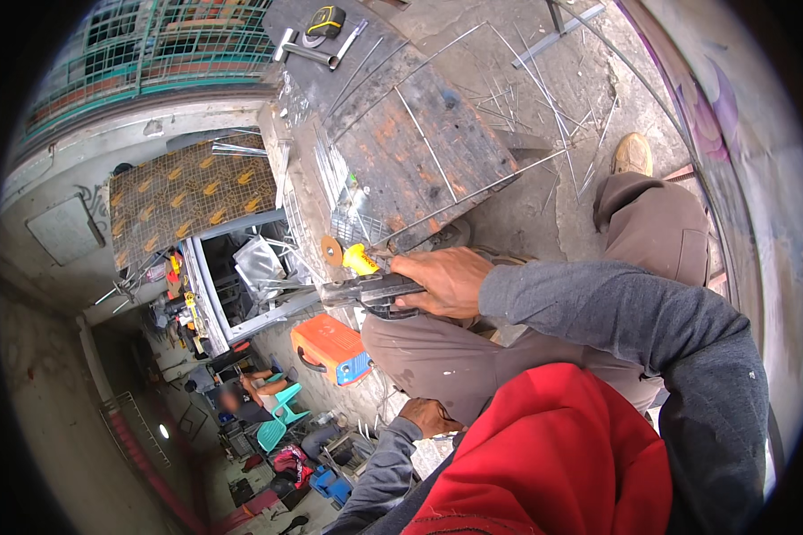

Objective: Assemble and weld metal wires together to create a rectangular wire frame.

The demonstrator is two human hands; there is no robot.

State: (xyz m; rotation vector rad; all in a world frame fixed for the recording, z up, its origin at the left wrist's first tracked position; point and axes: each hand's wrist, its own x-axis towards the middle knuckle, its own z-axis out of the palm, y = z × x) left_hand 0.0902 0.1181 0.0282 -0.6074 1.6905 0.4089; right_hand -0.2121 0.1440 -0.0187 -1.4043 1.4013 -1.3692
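Black tool [375, 294] sits over the near trouser leg [442, 357], just off the worktable corner. Right hand [446, 280] is closed round its rear end. Left hand [430, 415] is low by the leg, fingers partly hidden; can't tell if it has anything. Yellow object [359, 259] and brown disc [332, 251] show just beyond the tool; orange machine [328, 349] nearby. Worktable [468, 134] carries thin metal rods [426, 143], plus tape measure [324, 21] at the far end.
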